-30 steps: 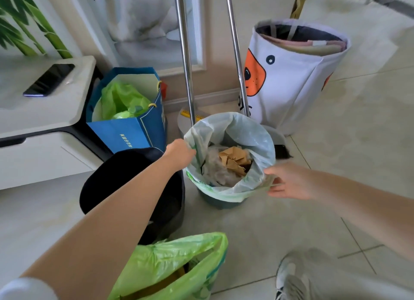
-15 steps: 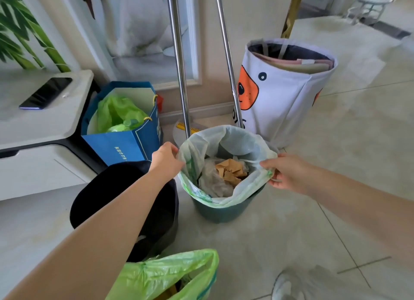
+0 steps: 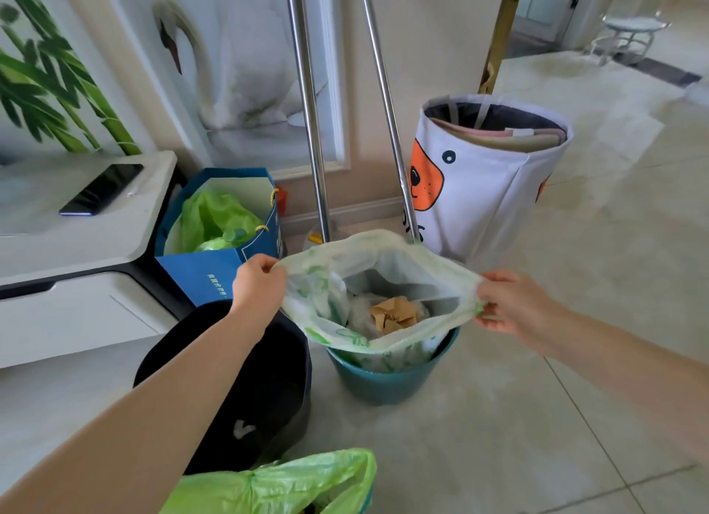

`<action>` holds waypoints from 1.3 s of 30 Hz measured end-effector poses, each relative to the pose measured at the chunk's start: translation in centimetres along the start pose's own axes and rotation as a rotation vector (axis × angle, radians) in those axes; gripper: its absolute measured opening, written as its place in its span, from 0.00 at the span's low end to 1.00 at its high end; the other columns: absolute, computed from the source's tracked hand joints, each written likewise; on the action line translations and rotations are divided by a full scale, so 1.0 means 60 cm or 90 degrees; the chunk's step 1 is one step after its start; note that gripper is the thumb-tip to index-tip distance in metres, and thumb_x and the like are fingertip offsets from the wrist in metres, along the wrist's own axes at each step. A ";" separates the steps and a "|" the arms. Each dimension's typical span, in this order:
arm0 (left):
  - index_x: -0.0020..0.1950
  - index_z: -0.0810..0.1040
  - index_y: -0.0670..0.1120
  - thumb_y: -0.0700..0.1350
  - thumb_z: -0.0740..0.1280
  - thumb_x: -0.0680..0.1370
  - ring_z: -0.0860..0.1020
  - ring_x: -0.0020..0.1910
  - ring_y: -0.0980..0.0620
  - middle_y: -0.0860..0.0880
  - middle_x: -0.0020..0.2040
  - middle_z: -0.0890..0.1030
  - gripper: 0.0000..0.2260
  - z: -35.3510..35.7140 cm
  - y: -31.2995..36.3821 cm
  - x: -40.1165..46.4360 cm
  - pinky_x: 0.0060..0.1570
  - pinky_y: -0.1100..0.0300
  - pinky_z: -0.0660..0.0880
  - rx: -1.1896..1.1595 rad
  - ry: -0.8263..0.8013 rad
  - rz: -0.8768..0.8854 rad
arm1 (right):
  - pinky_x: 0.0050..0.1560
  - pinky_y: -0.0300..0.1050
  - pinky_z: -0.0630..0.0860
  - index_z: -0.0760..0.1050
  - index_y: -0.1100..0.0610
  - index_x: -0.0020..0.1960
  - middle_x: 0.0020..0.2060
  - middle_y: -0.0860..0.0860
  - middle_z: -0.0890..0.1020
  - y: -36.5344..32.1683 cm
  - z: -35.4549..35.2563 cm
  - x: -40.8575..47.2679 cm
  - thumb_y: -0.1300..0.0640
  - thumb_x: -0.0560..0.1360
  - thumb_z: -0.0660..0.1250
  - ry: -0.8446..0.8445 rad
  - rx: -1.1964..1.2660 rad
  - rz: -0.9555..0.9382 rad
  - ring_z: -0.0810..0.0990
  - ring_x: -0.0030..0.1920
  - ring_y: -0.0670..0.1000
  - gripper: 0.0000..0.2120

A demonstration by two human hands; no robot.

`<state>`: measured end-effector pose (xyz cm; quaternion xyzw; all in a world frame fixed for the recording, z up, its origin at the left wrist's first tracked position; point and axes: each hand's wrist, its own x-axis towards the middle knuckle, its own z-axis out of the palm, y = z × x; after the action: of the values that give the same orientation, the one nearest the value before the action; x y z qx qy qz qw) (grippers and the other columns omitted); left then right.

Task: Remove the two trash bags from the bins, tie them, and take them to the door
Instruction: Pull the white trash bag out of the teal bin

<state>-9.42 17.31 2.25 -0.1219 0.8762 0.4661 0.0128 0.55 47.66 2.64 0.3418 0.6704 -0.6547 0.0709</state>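
Both hands pinch the bag's rim, left hand [image 3: 258, 283] and right hand [image 3: 512, 302] pulling the trash bag [image 3: 368, 283] wide, probably to lift it clear of the teal bin [image 3: 387, 381] below.

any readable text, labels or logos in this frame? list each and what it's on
Nothing can be read for certain.
Blue paper bag: a short line of pale characters on the front, too blurred to read.
White fabric hamper: dark letters at the bottom left, partly hidden by the mop handle, unreadable.
Black bin: a small pale mark, no letters.
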 end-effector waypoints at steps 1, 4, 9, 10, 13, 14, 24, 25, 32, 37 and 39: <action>0.50 0.75 0.44 0.41 0.58 0.76 0.75 0.45 0.43 0.45 0.44 0.77 0.08 -0.008 -0.006 0.000 0.42 0.53 0.72 0.012 0.027 -0.002 | 0.28 0.40 0.74 0.74 0.61 0.49 0.32 0.56 0.72 0.006 -0.010 0.001 0.70 0.75 0.58 0.021 -0.023 -0.002 0.70 0.30 0.51 0.09; 0.56 0.70 0.42 0.39 0.56 0.76 0.71 0.45 0.46 0.46 0.48 0.74 0.10 -0.032 -0.023 0.002 0.38 0.54 0.68 0.081 0.049 0.005 | 0.28 0.39 0.67 0.75 0.64 0.53 0.32 0.56 0.71 0.013 -0.034 0.006 0.71 0.72 0.59 0.068 -0.071 -0.035 0.68 0.29 0.51 0.12; 0.71 0.65 0.49 0.46 0.68 0.68 0.77 0.50 0.46 0.46 0.57 0.77 0.32 -0.034 0.018 0.058 0.50 0.52 0.75 0.075 -0.188 -0.012 | 0.21 0.33 0.68 0.73 0.56 0.46 0.30 0.56 0.78 0.019 -0.039 0.023 0.67 0.71 0.66 0.021 -0.069 0.067 0.74 0.19 0.47 0.09; 0.70 0.68 0.49 0.50 0.71 0.64 0.77 0.52 0.46 0.46 0.57 0.77 0.34 -0.027 0.028 0.074 0.53 0.50 0.75 0.076 -0.201 -0.014 | 0.20 0.34 0.68 0.74 0.57 0.48 0.30 0.57 0.81 0.020 -0.035 0.030 0.65 0.71 0.69 -0.020 -0.109 0.102 0.78 0.21 0.49 0.08; 0.61 0.75 0.50 0.54 0.75 0.68 0.77 0.52 0.49 0.47 0.58 0.77 0.24 -0.002 0.033 0.106 0.47 0.58 0.73 0.202 -0.251 0.025 | 0.21 0.35 0.68 0.73 0.61 0.49 0.27 0.58 0.83 0.014 -0.018 0.056 0.66 0.72 0.68 -0.080 -0.217 0.107 0.81 0.24 0.53 0.07; 0.59 0.75 0.50 0.54 0.74 0.69 0.77 0.49 0.51 0.48 0.57 0.77 0.21 0.010 0.025 0.118 0.45 0.60 0.72 0.257 -0.266 0.051 | 0.20 0.35 0.68 0.73 0.61 0.48 0.26 0.58 0.82 0.010 -0.011 0.067 0.67 0.73 0.67 -0.080 -0.237 0.093 0.80 0.23 0.53 0.06; 0.62 0.70 0.44 0.52 0.54 0.80 0.79 0.49 0.42 0.41 0.53 0.80 0.17 0.100 0.026 0.147 0.54 0.48 0.76 0.370 -0.242 0.113 | 0.23 0.38 0.68 0.73 0.58 0.48 0.33 0.56 0.77 -0.070 0.043 0.130 0.65 0.72 0.68 -0.165 -0.275 0.090 0.73 0.26 0.49 0.07; 0.68 0.64 0.44 0.52 0.52 0.80 0.78 0.50 0.41 0.40 0.55 0.79 0.20 0.096 0.030 0.150 0.55 0.47 0.75 0.403 -0.278 0.100 | 0.24 0.38 0.69 0.74 0.58 0.49 0.35 0.56 0.78 -0.077 0.042 0.127 0.65 0.73 0.68 -0.187 -0.262 0.090 0.74 0.29 0.49 0.07; 0.50 0.71 0.39 0.38 0.64 0.73 0.71 0.38 0.49 0.43 0.46 0.73 0.07 0.012 0.048 0.118 0.30 0.60 0.69 0.476 -0.218 0.119 | 0.19 0.34 0.56 0.73 0.63 0.51 0.27 0.51 0.73 -0.089 0.022 0.089 0.66 0.75 0.67 -0.261 -0.245 0.067 0.62 0.23 0.44 0.06; 0.36 0.76 0.43 0.40 0.65 0.74 0.71 0.36 0.47 0.47 0.32 0.73 0.07 -0.037 0.101 0.046 0.32 0.59 0.66 0.203 0.006 0.166 | 0.18 0.34 0.64 0.78 0.63 0.48 0.30 0.54 0.73 -0.127 0.036 0.020 0.62 0.75 0.68 -0.140 -0.170 -0.101 0.69 0.21 0.44 0.04; 0.40 0.79 0.41 0.42 0.65 0.75 0.75 0.39 0.43 0.43 0.35 0.79 0.07 -0.057 0.141 0.020 0.37 0.57 0.70 0.137 0.072 0.188 | 0.22 0.36 0.71 0.77 0.59 0.41 0.32 0.54 0.77 -0.155 0.031 -0.010 0.62 0.75 0.68 -0.092 -0.117 -0.168 0.75 0.26 0.46 0.04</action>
<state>-12.16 18.78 10.93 -0.0161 0.9288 0.3587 -0.0916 -4.79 46.55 10.45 0.1953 0.7597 -0.6170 0.0633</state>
